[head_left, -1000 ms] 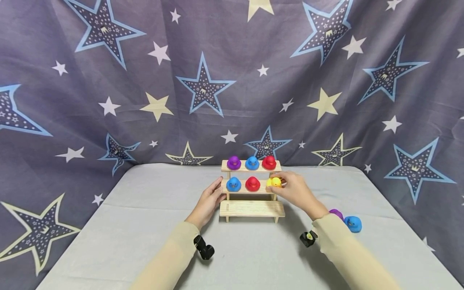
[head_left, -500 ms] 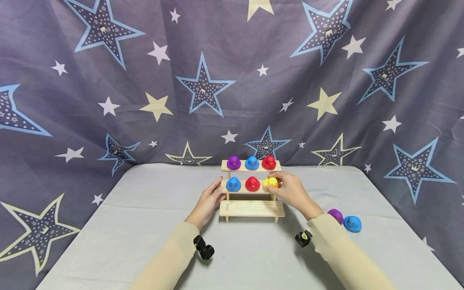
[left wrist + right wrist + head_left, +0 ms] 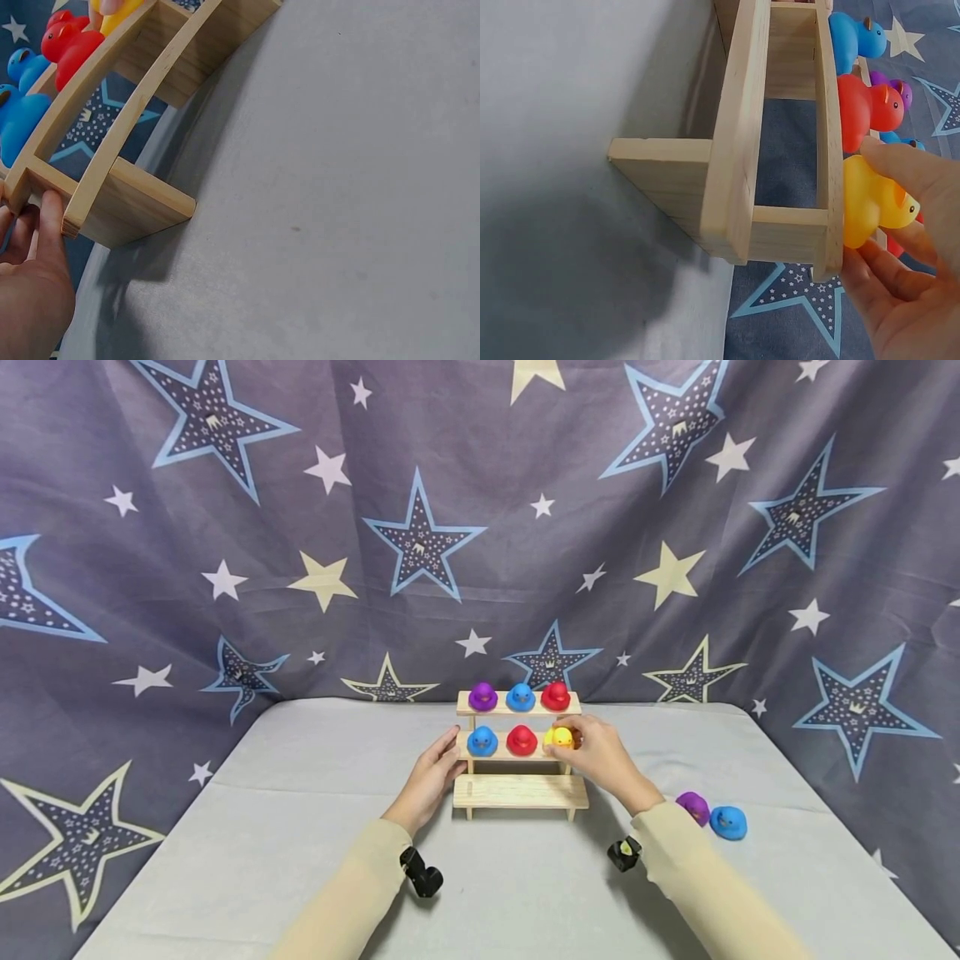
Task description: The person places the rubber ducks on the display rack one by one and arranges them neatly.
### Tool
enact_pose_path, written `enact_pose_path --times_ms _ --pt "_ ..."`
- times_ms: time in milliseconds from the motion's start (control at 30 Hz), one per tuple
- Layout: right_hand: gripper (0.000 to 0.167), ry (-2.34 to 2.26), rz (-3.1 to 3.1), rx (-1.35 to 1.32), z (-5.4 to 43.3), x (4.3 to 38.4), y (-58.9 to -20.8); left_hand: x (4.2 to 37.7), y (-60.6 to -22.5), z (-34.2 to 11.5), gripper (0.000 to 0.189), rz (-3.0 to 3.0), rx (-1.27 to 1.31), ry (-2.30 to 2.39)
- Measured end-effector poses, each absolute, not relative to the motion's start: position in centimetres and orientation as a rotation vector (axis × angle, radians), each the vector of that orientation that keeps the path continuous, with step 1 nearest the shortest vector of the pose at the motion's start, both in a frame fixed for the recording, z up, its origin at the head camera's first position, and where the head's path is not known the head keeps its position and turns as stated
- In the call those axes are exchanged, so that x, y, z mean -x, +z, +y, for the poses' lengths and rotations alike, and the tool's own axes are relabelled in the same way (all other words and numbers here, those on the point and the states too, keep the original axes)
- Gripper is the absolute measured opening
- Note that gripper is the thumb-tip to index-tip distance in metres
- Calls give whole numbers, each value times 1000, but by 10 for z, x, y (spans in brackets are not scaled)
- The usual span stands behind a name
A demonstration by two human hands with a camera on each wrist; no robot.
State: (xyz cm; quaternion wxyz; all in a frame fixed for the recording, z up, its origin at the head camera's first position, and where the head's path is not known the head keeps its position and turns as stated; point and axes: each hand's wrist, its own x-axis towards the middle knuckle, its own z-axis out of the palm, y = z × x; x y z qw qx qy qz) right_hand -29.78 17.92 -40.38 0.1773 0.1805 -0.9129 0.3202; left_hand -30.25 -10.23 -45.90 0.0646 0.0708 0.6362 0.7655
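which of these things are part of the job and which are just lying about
Part of the job, it seems:
yellow duck, pinched by the right hand
wooden shelf, held at one end by the left hand
five other ducks on the shelf
loose purple duck and loose blue duck, probably for the shelf too

Only surroundings:
starry curtain
grey table

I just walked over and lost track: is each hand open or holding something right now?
Left hand: holding the wooden stand at its left end.
Right hand: holding the yellow duck between thumb and fingers.
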Motion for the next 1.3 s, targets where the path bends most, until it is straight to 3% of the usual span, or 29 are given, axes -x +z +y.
enact_pose_path --times_ms 833,1300 --pt "41 1064 -2588 -607 192 290 -401 302 -457 -102 53 1922 -198 2311" --pt "42 922 -2697 -539 229 273 -398 302 -457 -102 53 1920 -207 2318"
